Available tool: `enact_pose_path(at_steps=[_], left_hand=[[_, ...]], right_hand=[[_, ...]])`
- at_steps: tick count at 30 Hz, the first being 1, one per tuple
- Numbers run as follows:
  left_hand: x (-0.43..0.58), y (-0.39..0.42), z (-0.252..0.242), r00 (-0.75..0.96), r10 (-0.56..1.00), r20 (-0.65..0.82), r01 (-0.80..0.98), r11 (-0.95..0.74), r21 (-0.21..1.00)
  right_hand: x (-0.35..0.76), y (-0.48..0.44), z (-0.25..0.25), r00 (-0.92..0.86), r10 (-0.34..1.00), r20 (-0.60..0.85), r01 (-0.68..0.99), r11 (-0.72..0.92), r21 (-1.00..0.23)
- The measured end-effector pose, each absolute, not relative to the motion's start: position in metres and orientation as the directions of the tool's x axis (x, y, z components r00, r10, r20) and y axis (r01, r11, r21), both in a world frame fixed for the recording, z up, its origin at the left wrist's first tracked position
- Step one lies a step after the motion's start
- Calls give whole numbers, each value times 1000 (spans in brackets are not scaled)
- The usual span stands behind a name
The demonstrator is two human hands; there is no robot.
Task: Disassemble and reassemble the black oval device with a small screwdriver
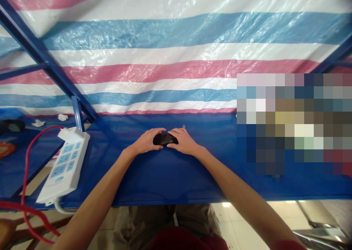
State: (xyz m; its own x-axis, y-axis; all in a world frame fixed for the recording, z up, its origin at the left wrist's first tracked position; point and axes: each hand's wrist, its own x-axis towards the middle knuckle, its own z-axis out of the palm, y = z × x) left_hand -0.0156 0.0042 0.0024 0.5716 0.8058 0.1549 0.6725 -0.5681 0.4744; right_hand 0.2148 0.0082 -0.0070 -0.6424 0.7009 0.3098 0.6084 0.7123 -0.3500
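Nearest us are our grey-brown trousers (pixel 154 220) and pale floor tiles (pixel 233 226), then the straight front edge of the blue table (pixel 170 180). Between that edge and our hands runs a broad stretch of smooth blue surface, giving our forearms room to slide. To our left, a white power strip (pixel 70 162) lies slantwise, its near end close to the front edge, limiting sideways room beside the left forearm. Its light-blue socket panels carry marks too small for us to read. A red cable (pixel 26 165) loops past its outer side, over a gap between our table and the neighbouring surface (pixel 16 169).

Near the table's middle, our left hand (pixel 145 140) and right hand (pixel 184 140) grasp a smooth black object (pixel 165 139) by its two ends, thumbs on the near side and fingers curled over the far side. We cannot tell whether it touches the table. Just beyond the right hand stands a small clear piece (pixel 184 126), too slight to identify.

Pixel blocks hide the table's right part. Farther back, a blue metal frame (pixel 59 73) slants up at left, and a glossy sheet striped red, white and blue (pixel 165 73) hangs behind the rear edge.
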Motion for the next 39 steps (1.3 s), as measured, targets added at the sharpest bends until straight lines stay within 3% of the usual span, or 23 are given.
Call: enact_pose_path(at_steps=[18,27,34,39], left_hand=[[-18,4,2,572,802,171,663,-575,479],[-14,8,2,401,870,286,741,-492,457],[-12,9,-5,221,930,294,802,-344,487],[-18,12,-7,212,936,281,844,-320,429]], right_hand=[[218,9,-7,-543,761,355,617,649,-446],[215,17,-15,-394,780,485,500,625,-599],[218,20,-20,-395,800,453,570,599,-562],[218,21,-22,-431,788,439,629,611,-480]])
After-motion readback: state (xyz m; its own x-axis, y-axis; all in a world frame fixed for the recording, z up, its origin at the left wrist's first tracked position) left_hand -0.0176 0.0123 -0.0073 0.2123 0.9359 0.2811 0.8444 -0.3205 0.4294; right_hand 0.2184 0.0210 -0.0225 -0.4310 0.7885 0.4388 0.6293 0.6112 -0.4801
